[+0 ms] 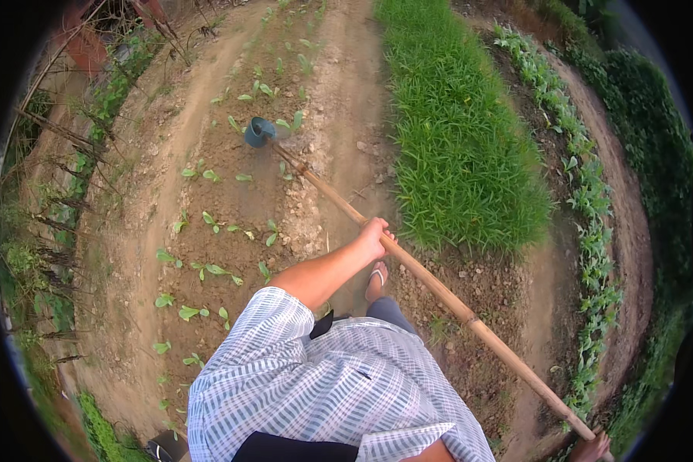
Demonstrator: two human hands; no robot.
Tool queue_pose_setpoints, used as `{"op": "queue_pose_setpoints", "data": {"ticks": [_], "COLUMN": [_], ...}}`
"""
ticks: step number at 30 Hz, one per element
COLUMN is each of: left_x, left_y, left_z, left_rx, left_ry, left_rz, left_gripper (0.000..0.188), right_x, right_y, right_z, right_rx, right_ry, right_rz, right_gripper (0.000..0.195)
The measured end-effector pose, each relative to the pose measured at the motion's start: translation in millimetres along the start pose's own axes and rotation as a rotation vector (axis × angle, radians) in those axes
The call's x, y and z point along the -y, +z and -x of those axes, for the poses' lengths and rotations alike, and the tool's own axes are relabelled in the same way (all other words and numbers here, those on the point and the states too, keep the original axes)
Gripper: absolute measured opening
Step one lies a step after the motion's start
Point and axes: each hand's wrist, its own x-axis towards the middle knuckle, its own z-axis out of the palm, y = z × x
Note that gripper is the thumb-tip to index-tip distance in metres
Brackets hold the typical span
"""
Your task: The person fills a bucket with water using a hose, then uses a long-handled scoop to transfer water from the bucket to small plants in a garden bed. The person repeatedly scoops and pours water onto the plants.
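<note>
A long bamboo pole [439,291] runs slantwise from the lower right to the upper left, across the front of my body. My left hand [375,238] is wrapped around its middle. At the lower right edge of the view, my right hand [592,447] grips the rear end. A blue-green plastic dipper cup [259,133] is fixed to the far end. The cup hangs tilted over a soil bed [237,196] planted with rows of leafy seedlings [211,222]. What the cup holds cannot be made out. Some leaves [297,120] lie close beside it.
My sandalled foot [376,277] stands on the dirt path [346,115] beside the bed. A dense green grassy crop [462,138] grows to the right, with a row of leafy plants [592,231] beyond. Dry branches [63,133] stick out at left. A dark bucket [167,446] stands lower left.
</note>
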Motion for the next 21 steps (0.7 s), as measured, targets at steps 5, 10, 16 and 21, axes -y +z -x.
{"op": "queue_pose_setpoints", "data": {"ticks": [5,10,16,21], "left_x": [-80.2,-167.5,-260.0,-344.0], "left_y": [47.7,79.4,131.2,149.0], "left_z": [-53.6,-105.6,-148.7,-188.4], "left_rx": [-0.078,-0.105,-0.175,-0.186], "left_ry": [0.128,0.203,0.396,0.571], "left_rz": [-0.107,-0.135,-0.167,-0.289], "left_gripper": [0.028,0.036,0.018,0.024], "right_x": [73.9,164.2,248.4,324.1], "right_y": [31.6,16.0,2.5,-15.6], "right_z": [-19.6,-58.7,-102.8,-136.4], "right_rx": [0.178,0.555,0.763,0.897], "right_ry": [-0.085,0.216,0.272,0.287], "right_rz": [-0.047,-0.078,-0.182,-0.207], "right_gripper": [0.026,0.032,0.01,0.014]}}
